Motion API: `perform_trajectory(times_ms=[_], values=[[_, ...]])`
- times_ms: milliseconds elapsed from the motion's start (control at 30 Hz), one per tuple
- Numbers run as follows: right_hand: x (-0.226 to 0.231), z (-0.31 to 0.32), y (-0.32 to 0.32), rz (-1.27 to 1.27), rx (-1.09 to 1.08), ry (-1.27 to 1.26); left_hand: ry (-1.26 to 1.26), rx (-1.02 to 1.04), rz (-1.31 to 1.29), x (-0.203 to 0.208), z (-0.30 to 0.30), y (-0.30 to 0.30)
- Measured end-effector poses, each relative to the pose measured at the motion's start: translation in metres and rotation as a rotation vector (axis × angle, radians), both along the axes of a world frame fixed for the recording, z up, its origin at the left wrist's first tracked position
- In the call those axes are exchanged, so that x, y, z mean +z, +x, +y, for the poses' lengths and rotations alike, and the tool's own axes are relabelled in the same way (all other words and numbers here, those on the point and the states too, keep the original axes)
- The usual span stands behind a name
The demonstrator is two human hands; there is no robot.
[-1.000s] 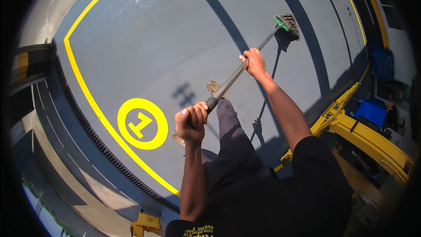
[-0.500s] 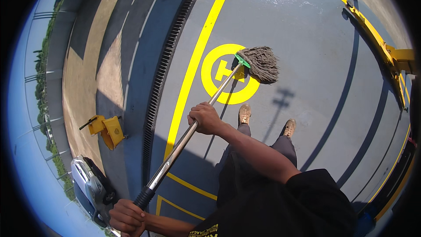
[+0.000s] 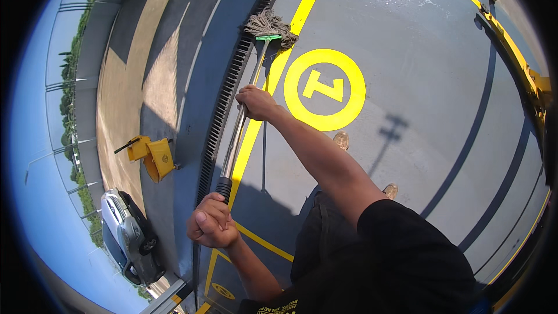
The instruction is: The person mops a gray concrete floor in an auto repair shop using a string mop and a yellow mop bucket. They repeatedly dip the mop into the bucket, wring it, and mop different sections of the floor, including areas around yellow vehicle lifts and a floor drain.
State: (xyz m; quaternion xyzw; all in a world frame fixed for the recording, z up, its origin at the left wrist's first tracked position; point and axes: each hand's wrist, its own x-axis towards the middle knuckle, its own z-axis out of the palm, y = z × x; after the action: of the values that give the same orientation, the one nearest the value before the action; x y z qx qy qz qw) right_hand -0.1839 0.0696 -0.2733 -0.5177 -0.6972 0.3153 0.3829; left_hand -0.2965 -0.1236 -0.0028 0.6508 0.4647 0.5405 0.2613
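Note:
A string mop's grey strands (image 3: 272,22) spread across the edge of the drain grate and the yellow floor line. A green clamp (image 3: 268,38) joins them to the metal shaft (image 3: 234,139). My right hand (image 3: 257,103) is closed round the shaft's upper part, nearer the mop head. Closer to me, my left hand (image 3: 213,221) wraps the end of the handle just below the black ribbed grip (image 3: 224,187). The handle runs away from me, leaning slightly right.
A long slotted drain grate (image 3: 224,102) borders the grey painted floor (image 3: 418,87). Beside the mop is a yellow painted ring (image 3: 293,90). A yellow mop wringer bucket (image 3: 158,158) and a silver car (image 3: 129,235) stand left. Yellow metal framework (image 3: 511,49) rises at the right.
The mop head has swept left, off the painted ring and onto the line and grate. Both hands have shifted with it, my left hand moving up and right.

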Motion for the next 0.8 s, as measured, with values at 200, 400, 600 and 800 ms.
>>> perform_trajectory(times_ms=[200, 400, 600, 800], values=[[0.107, -0.137, 0.033, 0.062, -0.006, -0.100, 0.223, 0.327, -0.266, 0.156, -0.031, 0.003], [0.114, -0.403, 0.159, 0.134, -0.260, -0.213, 0.037, -0.040, -0.312, 0.168, -0.125, 0.092], [0.069, -0.703, 0.307, -0.009, -1.117, -0.144, -0.462, -1.028, -0.638, 0.066, -0.274, 0.276], [-0.007, -0.970, 0.432, -0.431, -1.831, -0.221, -0.893, -1.865, -0.236, -0.014, -0.528, 0.464]])
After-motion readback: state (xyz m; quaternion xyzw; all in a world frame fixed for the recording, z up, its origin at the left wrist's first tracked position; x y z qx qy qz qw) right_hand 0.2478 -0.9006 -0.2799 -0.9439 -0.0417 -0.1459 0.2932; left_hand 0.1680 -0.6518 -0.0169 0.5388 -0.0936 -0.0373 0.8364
